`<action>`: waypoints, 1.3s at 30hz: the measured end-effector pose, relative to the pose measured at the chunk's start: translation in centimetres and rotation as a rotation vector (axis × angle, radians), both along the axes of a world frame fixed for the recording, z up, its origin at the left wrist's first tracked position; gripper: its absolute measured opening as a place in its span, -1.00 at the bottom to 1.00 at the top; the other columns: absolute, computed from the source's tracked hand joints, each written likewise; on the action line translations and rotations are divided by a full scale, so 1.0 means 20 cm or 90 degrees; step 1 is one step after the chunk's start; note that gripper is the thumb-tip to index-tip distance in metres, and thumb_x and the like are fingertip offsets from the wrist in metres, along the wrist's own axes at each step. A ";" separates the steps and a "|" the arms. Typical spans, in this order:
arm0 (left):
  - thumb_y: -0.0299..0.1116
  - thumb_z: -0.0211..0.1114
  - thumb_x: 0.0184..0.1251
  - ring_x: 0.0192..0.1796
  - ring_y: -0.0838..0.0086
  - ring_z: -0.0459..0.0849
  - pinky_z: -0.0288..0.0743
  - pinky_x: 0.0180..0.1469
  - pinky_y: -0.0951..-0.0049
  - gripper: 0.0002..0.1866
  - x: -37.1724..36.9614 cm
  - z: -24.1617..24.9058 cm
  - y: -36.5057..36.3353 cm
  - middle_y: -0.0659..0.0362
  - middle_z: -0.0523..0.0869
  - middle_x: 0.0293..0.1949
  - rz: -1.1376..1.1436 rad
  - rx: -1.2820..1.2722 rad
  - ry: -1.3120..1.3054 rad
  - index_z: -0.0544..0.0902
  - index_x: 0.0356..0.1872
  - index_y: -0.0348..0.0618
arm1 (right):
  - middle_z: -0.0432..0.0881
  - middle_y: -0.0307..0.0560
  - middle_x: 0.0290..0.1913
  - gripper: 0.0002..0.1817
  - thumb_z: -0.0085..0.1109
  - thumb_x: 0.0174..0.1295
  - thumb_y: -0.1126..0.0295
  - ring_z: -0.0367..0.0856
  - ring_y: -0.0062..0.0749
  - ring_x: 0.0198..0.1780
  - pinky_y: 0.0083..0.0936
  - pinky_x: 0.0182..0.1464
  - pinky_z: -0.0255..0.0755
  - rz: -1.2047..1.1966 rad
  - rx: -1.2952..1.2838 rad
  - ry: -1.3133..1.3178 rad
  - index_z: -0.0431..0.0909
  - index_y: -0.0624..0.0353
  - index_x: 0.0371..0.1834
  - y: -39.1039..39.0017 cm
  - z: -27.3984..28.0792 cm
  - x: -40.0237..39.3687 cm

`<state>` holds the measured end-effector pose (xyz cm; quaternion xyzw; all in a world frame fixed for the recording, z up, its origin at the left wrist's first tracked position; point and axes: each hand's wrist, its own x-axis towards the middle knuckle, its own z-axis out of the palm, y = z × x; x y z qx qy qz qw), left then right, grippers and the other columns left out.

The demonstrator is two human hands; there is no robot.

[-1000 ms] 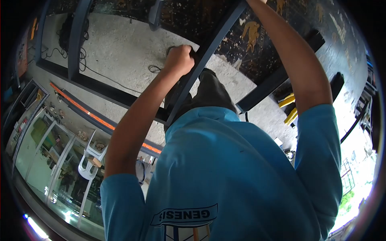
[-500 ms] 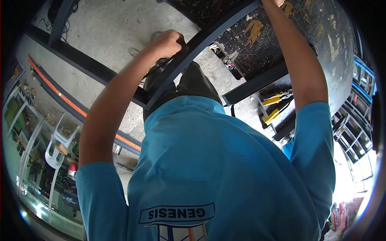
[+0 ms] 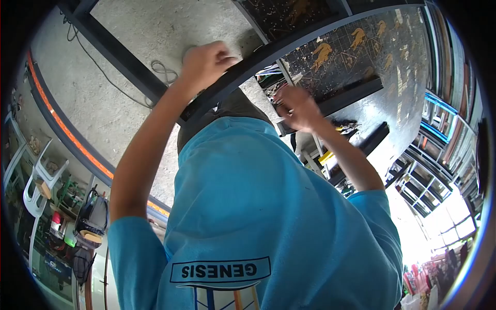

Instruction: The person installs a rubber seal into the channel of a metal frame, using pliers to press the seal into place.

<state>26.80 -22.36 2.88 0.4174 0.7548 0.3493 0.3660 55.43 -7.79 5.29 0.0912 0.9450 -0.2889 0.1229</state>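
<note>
A long dark metal frame bar (image 3: 279, 47) runs from my waist up to the upper right. My left hand (image 3: 202, 66) is raised beside its left edge, thumb and fingers apart, with nothing visible between them. To the right of the bar, my right hand (image 3: 299, 108) is blurred, its fingers loosely curled with a gap to the thumb. It hovers near a narrow tray of small items (image 3: 271, 85) and overlaps the end of a shorter dark bar (image 3: 341, 101). A second long frame bar (image 3: 116, 54) joins the first near my waist.
A dark, worn tabletop (image 3: 356, 51) with gold prints lies to the right. Yellow-handled tools (image 3: 326, 157) sit below it. A cable (image 3: 98, 72) lies on the concrete floor (image 3: 134, 26). An orange-striped bar (image 3: 67, 134) and a white plastic chair (image 3: 39, 191) are at the left.
My right hand has left the far end of the long bar and come down toward my body near the tray. My left hand has loosened from a fist at the bar. The view has shifted.
</note>
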 end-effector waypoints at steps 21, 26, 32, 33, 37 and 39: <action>-0.44 0.36 -0.04 -0.26 0.36 0.66 0.54 -0.22 0.42 -0.41 0.35 -0.28 -0.88 -0.01 0.66 -0.24 0.587 0.117 -0.326 0.37 0.06 -0.46 | 0.61 -0.04 -0.16 -0.80 0.15 0.18 0.39 0.56 -0.06 -0.01 -0.24 0.01 0.46 0.134 0.045 0.155 0.56 0.15 -0.14 0.11 0.18 -0.72; -0.48 0.33 0.00 -0.16 0.34 0.67 0.54 -0.12 0.39 -0.41 0.24 -0.18 -1.05 -0.03 0.67 -0.15 0.622 0.048 -0.335 0.37 0.12 -0.42 | 0.64 0.05 -0.05 -0.66 0.10 0.22 0.29 0.59 -0.06 -0.02 -0.22 0.05 0.43 0.207 -0.065 -0.231 0.55 0.19 0.02 0.15 -0.06 -1.01; -0.39 0.40 0.01 -0.10 0.27 0.65 0.50 -0.04 0.34 -0.42 0.24 -0.13 -1.16 -0.04 0.66 -0.14 0.616 -0.019 -0.290 0.43 0.10 -0.37 | 0.67 0.14 -0.14 -0.66 0.01 0.22 0.29 0.63 -0.05 -0.08 -0.24 0.00 0.44 0.371 -0.087 -0.411 0.61 0.21 -0.03 0.07 -0.20 -1.18; -0.38 0.40 0.04 -0.12 0.20 0.64 0.49 -0.03 0.30 -0.46 0.25 -0.06 -1.13 -0.04 0.65 -0.19 0.630 -0.047 0.049 0.46 0.07 -0.34 | 0.67 0.14 -0.15 -0.66 0.02 0.21 0.30 0.63 -0.05 -0.10 -0.23 -0.02 0.45 0.408 -0.088 -0.408 0.62 0.22 -0.05 0.07 -0.21 -1.20; -0.27 0.40 0.12 -0.11 0.14 0.65 0.51 0.00 0.25 -0.59 0.19 0.17 -0.86 0.00 0.67 -0.18 0.528 0.080 0.308 0.58 -0.03 -0.26 | 0.68 0.14 -0.23 -0.68 0.03 0.23 0.34 0.64 -0.14 -0.18 -0.27 -0.07 0.47 0.461 -0.083 -0.392 0.60 0.27 -0.04 0.07 -0.20 -1.23; -0.35 0.34 0.16 -0.10 0.13 0.64 0.51 0.00 0.21 -0.76 0.17 0.20 -0.65 0.03 0.68 -0.20 0.406 0.054 0.205 0.65 -0.16 -0.19 | 0.68 0.14 -0.22 -0.66 0.05 0.17 0.30 0.65 -0.08 -0.16 -0.24 -0.07 0.48 0.479 -0.070 -0.386 0.63 0.23 -0.07 0.05 -0.19 -1.24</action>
